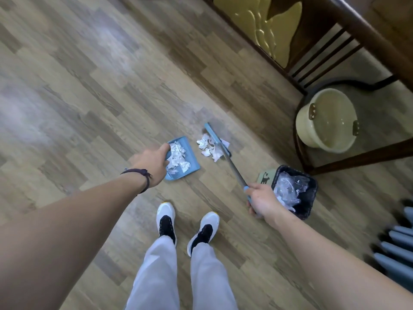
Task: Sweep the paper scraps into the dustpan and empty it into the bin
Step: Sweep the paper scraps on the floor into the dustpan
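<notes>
A blue dustpan (192,168) rests on the wooden floor with white crumpled paper scraps (177,157) lying in it. My left hand (154,163) grips the dustpan at its back edge. To its right a small heap of loose paper scraps (206,147) lies on the floor against the blue broom head (215,138). My right hand (263,201) is closed around the broom's handle (234,168), which slants down to the head. The black bin (311,191), lined with a clear bag and holding crumpled scraps, stands just right of my right hand.
A dark wooden chair (348,162) stands at the right with a cream plastic bucket (326,121) under it. A small green card with a cat picture (264,179) leans by the bin. Grey radiator fins (395,245) are at the far right. My white shoes (166,220) stand below the dustpan.
</notes>
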